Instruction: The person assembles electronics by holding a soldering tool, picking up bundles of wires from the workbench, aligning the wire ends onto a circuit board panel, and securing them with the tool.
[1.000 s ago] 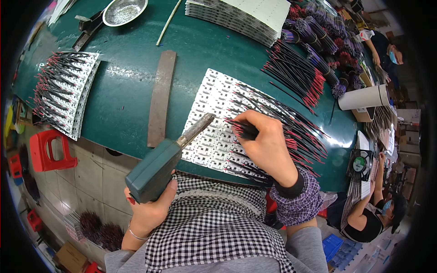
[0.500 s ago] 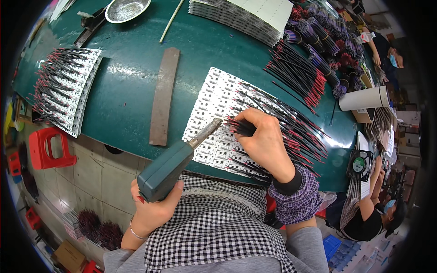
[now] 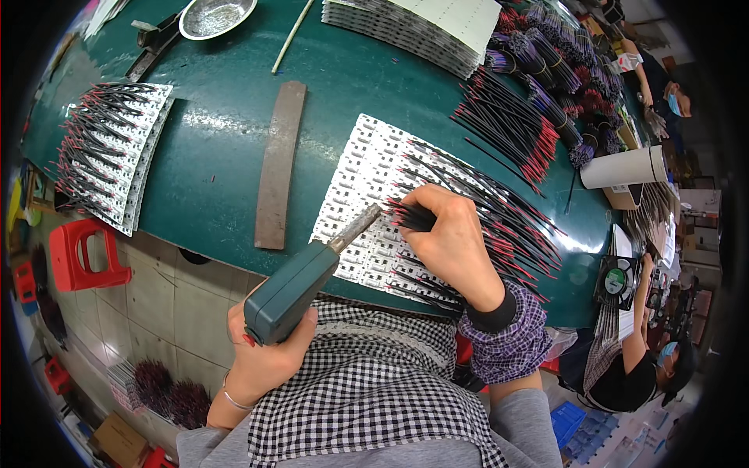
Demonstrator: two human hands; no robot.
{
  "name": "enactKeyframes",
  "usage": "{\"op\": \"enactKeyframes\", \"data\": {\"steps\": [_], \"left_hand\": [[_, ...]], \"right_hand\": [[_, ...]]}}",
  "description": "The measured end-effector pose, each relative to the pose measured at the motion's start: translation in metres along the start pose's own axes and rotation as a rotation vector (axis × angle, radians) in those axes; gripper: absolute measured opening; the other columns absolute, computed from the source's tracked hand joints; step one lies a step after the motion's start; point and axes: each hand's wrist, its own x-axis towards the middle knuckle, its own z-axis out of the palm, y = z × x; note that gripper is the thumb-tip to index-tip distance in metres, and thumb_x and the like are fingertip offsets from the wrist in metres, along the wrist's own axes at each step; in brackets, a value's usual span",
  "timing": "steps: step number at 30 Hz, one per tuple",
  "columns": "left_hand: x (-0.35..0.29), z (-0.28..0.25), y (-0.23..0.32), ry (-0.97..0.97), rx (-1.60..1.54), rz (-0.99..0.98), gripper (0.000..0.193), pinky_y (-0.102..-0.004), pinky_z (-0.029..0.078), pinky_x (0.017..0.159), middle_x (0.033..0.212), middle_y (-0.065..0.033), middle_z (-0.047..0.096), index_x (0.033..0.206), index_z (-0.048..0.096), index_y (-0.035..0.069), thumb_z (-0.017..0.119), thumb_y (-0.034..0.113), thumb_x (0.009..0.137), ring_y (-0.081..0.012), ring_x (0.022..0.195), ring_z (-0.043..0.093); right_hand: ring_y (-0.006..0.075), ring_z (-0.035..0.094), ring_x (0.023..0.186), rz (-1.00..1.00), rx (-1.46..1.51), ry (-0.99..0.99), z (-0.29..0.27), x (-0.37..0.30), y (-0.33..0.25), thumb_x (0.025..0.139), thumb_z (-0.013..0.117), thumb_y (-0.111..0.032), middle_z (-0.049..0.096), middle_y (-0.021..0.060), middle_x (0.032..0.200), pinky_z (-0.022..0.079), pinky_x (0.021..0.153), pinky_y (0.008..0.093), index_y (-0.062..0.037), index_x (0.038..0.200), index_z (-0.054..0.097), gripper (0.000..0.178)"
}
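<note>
Tool [image 3: 300,290], L hand [image 3: 261,355] gripping, tip now nearer R hand [image 3: 452,246], seemingly pinching wires [image 3: 409,217].

On my bench [image 3: 218,156], the board panel [image 3: 374,210] lies near centre, a bar [image 3: 277,168] left of it, another panel [image 3: 109,152] far left, wire bundles [image 3: 515,125] right, a bowl [image 3: 214,15] at the far edge.

Left hand [image 3: 261,355] grips soldering gun [image 3: 300,281]; right hand [image 3: 452,242] pinches wires [image 3: 409,214].
</note>
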Motion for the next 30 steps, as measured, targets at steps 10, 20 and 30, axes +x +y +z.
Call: {"op": "enactKeyframes", "data": {"steps": [10,20,30], "left_hand": [[-0.006,-0.001,-0.005,0.048,0.159,0.178,0.013,-0.0274,0.049,0.056,0.081,-0.0073,0.071,0.088,0.072,-0.001,0.078,0.002,0.077,-0.0161,0.058,0.064],[-0.006,0.003,-0.012,0.080,0.084,0.124,0.012,-0.0266,0.048,0.056,0.076,-0.0067,0.070,0.086,0.071,0.000,0.078,0.001,0.077,-0.0139,0.059,0.063],[-0.005,0.001,-0.002,0.048,0.092,0.092,0.012,-0.0269,0.047,0.056,0.077,-0.0063,0.069,0.087,0.072,0.000,0.078,0.001,0.077,-0.0132,0.060,0.062]], "right_hand": [[0.0386,0.066,0.081,-0.005,0.004,-0.013,0.000,0.001,0.004,0.070,0.073,0.000,0.067,0.0177,0.088,0.051,0.072,0.0438,0.0037,0.091,0.069,0.021],[0.0277,0.066,0.075,-0.045,0.007,-0.025,0.001,0.003,0.007,0.076,0.075,0.003,0.068,0.0156,0.083,0.050,0.069,0.0343,0.0057,0.093,0.068,0.019],[0.0267,0.065,0.073,-0.071,0.006,-0.042,-0.002,0.006,0.010,0.079,0.077,0.000,0.067,0.0149,0.081,0.049,0.067,0.0344,0.0060,0.090,0.068,0.016]]}}
